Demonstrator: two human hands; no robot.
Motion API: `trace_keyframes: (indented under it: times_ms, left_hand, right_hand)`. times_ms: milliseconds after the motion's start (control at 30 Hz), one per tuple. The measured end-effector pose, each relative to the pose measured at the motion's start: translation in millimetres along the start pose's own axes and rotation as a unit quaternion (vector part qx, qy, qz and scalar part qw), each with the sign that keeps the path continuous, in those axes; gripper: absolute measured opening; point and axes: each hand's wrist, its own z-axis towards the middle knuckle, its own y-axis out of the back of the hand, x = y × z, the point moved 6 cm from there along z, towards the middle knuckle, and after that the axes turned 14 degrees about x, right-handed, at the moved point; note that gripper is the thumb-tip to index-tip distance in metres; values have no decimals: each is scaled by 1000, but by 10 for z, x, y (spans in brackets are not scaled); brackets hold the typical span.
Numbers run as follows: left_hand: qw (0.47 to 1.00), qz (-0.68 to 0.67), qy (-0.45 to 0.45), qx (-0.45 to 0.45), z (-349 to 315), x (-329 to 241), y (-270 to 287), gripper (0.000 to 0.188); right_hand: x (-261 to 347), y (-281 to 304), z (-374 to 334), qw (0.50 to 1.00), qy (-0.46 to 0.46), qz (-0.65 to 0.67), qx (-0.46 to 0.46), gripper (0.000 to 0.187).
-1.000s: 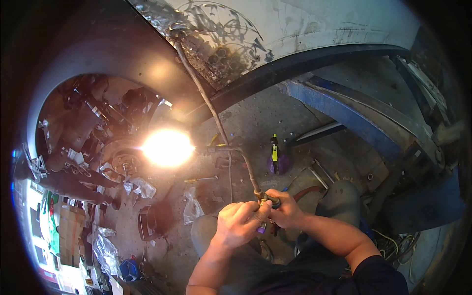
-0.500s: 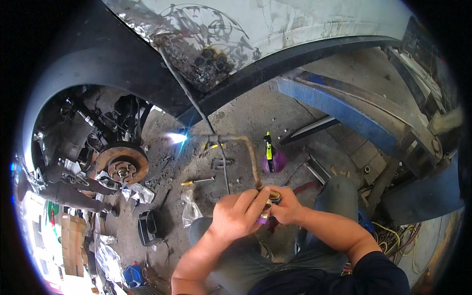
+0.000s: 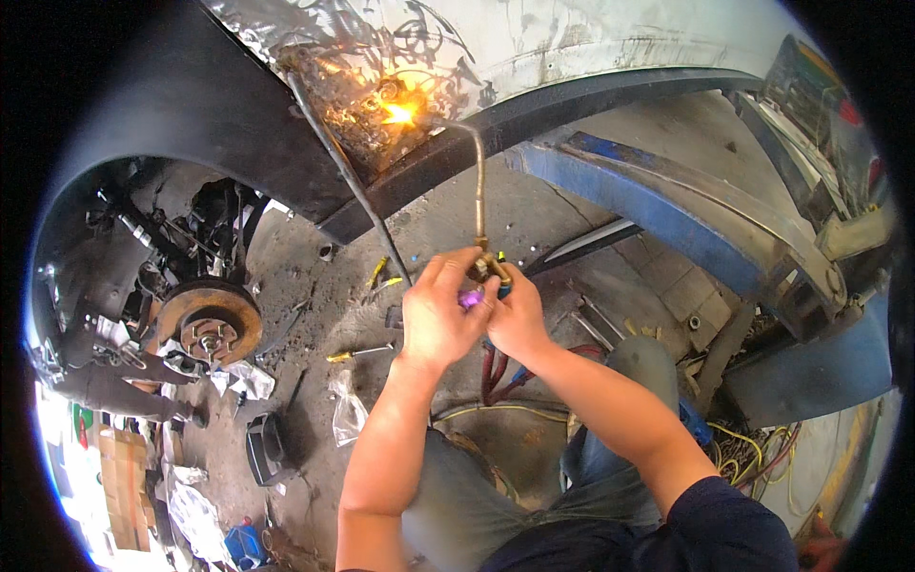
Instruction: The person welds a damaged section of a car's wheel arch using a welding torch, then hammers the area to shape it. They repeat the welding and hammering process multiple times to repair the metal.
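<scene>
My left hand and my right hand are closed together around the valve end of a brass gas torch. Its thin bent neck rises from my fingers and turns left at the top. A bright yellow-orange flame at its tip plays on the scorched, bare-metal corner of a light car panel. A small purple part shows between my hands. Red hoses hang below them. One dark strip slants from the panel's edge down behind my left hand; whether I touch it is hidden.
A blue lift arm reaches in from the right. At left, a rusty brake disc sits in the open wheel arch under a dark fender. On the floor lie a screwdriver, clear plastic and a black box-shaped part.
Both hands have moved forward and slightly left with the torch. Its flame, formerly pale blue-white in the air below the panel, now meets the scorched corner and glows orange.
</scene>
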Motion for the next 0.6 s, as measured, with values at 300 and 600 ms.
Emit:
trace_keyframes:
  times_ms: [300, 600]
  left_hand:
    - [997, -30, 61, -35, 35, 385, -54, 29]
    - [996, 0, 81, -29, 36, 449, -76, 28]
  right_hand:
    - [-215, -223, 158, 997, -71, 24, -3, 30]
    - [-232, -248, 171, 997, -60, 37, -6, 30]
